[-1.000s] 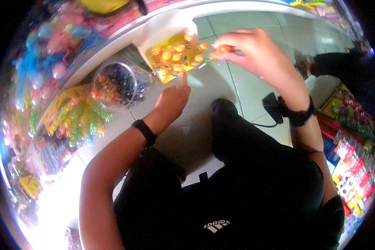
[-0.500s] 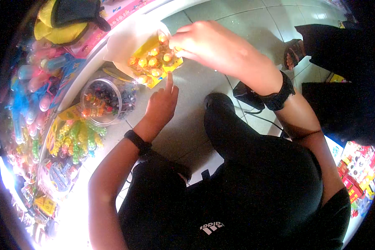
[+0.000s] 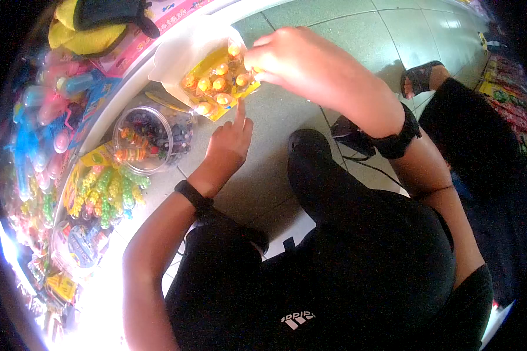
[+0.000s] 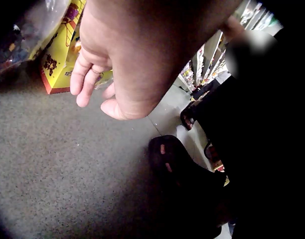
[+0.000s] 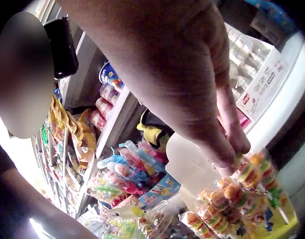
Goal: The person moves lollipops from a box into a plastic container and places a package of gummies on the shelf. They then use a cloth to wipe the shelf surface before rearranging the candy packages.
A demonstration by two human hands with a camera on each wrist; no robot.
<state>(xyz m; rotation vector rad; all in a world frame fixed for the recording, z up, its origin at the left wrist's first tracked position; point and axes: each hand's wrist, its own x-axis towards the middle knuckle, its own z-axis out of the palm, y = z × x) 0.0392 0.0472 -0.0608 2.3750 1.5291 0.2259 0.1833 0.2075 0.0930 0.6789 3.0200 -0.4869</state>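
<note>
A yellow display box [image 3: 221,113] with a raised white lid [image 3: 173,55] stands on the floor, holding several wrapped orange-topped candies on sticks [image 3: 219,85]. My right hand [image 3: 293,61] is over its right side. In the right wrist view, thumb and fingertips pinch a clear-wrapped, layered candy on a stick [image 5: 247,174] above the others. My left hand [image 3: 228,143] is at the near edge of the box, index finger extended to its rim. In the left wrist view, this hand [image 4: 120,74] holds nothing and its other fingers are loosely bent beside the box's yellow wall [image 4: 58,64].
Left of the box stands a clear round tub [image 3: 141,140] of small wrapped sweets. Green and yellow beaded packs [image 3: 108,193] lie nearer. Pink and blue toys [image 3: 47,134] crowd the shelf edge. Another person's sandalled foot [image 3: 418,81] is at the right.
My right hand has moved left from beside the box to over its right side, carrying the candy. The left hand keeps its finger at the box edge. The other person's leg has shifted.
</note>
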